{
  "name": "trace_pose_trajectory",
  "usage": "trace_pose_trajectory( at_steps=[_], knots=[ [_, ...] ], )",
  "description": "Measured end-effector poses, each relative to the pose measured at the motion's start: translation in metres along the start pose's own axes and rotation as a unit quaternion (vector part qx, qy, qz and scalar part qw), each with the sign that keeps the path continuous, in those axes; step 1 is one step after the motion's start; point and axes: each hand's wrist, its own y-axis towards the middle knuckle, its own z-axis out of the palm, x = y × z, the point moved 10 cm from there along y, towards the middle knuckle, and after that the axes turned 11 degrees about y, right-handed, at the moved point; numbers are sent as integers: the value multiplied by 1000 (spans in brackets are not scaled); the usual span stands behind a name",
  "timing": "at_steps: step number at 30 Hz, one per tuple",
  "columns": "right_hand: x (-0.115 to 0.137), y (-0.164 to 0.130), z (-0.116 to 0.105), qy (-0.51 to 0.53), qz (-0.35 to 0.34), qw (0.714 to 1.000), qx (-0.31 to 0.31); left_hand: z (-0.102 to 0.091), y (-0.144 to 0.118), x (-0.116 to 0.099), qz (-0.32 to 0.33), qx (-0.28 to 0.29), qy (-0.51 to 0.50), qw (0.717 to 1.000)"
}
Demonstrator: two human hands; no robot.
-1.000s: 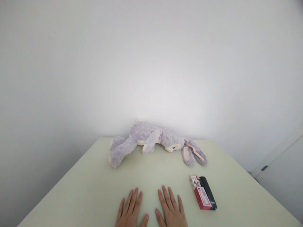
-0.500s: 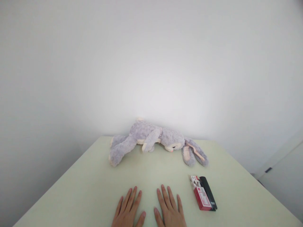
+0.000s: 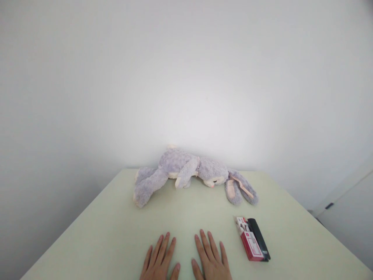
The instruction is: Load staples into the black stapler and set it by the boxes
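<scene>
My left hand (image 3: 159,259) lies flat on the pale green table (image 3: 110,229), fingers spread and holding nothing. Beside it, a short gap to the right, my right hand (image 3: 212,258) rests palm down in the same open way. To the right of the right hand, and apart from it, are a red and white box (image 3: 252,245), a small clear packet (image 3: 241,224) whose contents I cannot make out, and a black stapler-like object (image 3: 258,238). Beyond both hands a grey-purple plush rabbit (image 3: 177,163) lies on its side, its long ears (image 3: 239,188) stretched to the right.
A plain pale wall (image 3: 186,97) stands right behind the table's far edge, close to the rabbit. At the far right is a white panel (image 3: 352,210) with a small dark fitting (image 3: 329,206).
Both hands stay flat on the table. The whole view has shifted very slightly; no object has visibly moved on the table.
</scene>
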Motion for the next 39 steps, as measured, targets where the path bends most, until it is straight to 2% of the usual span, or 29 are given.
trace_pose_trajectory(
  at_steps=[2, 7, 11, 18, 25, 34, 39],
  knots=[
    [-1, 0, -1, -2, 14, 1000, -7, -2, 0, 0, -4, -3, -5, 1000],
    [-2, 3, -3, 30, -14, 999, 42, -7, 0, -2, -1, -26, 1, 1000],
    [-3, 5, -8, 35, -15, 998, 43, -11, 0, -3, 4, -48, 12, 999],
    [2, 1, -7, 14, 11, 1000, 4, -8, 0, -2, -4, -12, -8, 1000],
    [4, 3, -13, 15, -27, 999, 45, -9, 0, -3, 4, -5, 5, 1000],
    [7, 4, -17, 25, -3, 997, 71, -16, 0, -5, -4, -6, -1, 1000],
    [7, 5, -21, 41, 0, 997, 64, -17, -1, -4, -12, -19, -11, 1000]
  ],
)
